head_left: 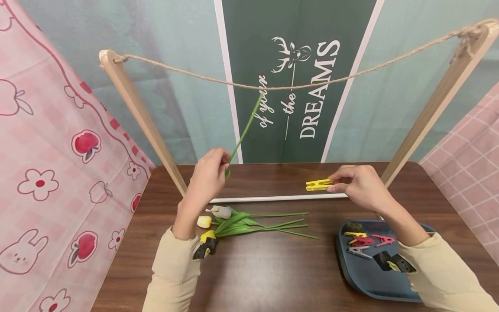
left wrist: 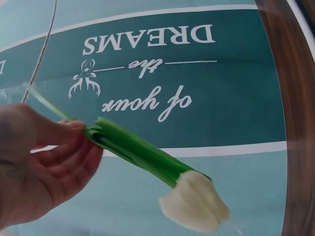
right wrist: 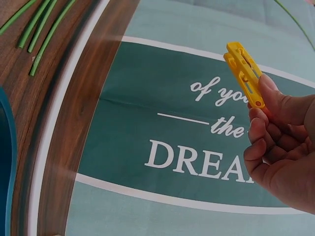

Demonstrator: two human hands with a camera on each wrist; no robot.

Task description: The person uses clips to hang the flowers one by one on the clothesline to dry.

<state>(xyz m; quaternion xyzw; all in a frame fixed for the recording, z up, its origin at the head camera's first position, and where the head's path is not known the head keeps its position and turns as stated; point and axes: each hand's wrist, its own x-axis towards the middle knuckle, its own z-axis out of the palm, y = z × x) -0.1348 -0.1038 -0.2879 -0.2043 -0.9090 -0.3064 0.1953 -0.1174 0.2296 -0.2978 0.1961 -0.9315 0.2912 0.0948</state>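
My left hand [head_left: 208,173] pinches a white tulip by its green stem [head_left: 246,130], whose bare end reaches up to the sagging rope [head_left: 218,81]. In the left wrist view the tulip's white bloom [left wrist: 194,201] hangs below the fingers, wrapped by green leaves [left wrist: 138,152]. In the head view the bloom is hidden behind the hand. Between thumb and fingertips my right hand [head_left: 360,184] holds a yellow clothespin [head_left: 319,185], its jaws pointing away from the hand to the left in the head view. The right hand is below the rope, to the right of the stem.
Several more tulips [head_left: 249,223] lie on the wooden table [head_left: 273,268]. A blue tray [head_left: 345,271] at the right holds red, yellow and grey clothespins [head_left: 360,240]. Two wooden posts [head_left: 142,117] carry the rope; a white bar [head_left: 277,199] runs low between them. A printed cloth hangs behind.
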